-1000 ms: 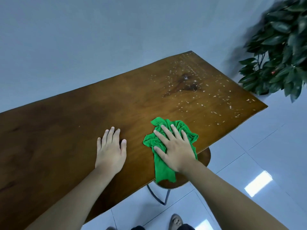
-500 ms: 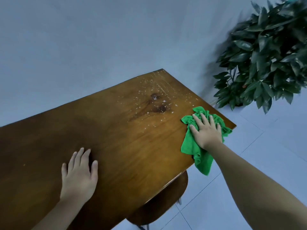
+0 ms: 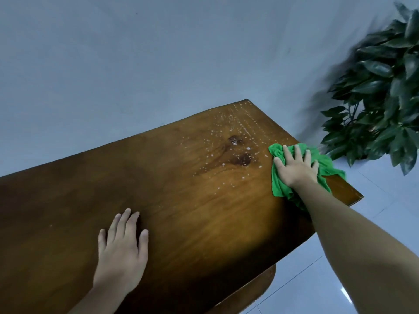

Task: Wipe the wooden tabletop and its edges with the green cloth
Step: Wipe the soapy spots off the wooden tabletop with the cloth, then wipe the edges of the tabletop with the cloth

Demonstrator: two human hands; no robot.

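Note:
The wooden tabletop [image 3: 181, 211] runs from lower left to upper right, dark brown with white specks and two dark knots near its far right end. A crumpled green cloth [image 3: 328, 164] lies at the table's right edge. My right hand [image 3: 295, 167] presses flat on the cloth, fingers spread, with part of the cloth hanging past the edge. My left hand [image 3: 122, 248] rests palm down on the bare wood near the front, fingers together, holding nothing.
A leafy green plant [image 3: 381, 91] stands on the floor just beyond the table's right end. A plain grey wall runs behind the table. A round wooden stool seat [image 3: 256, 291] shows under the front edge, above a pale tiled floor [image 3: 322, 275].
My right hand has slid the cloth from the front edge to the right end and further back along that edge. My left hand has stayed flat on the wood.

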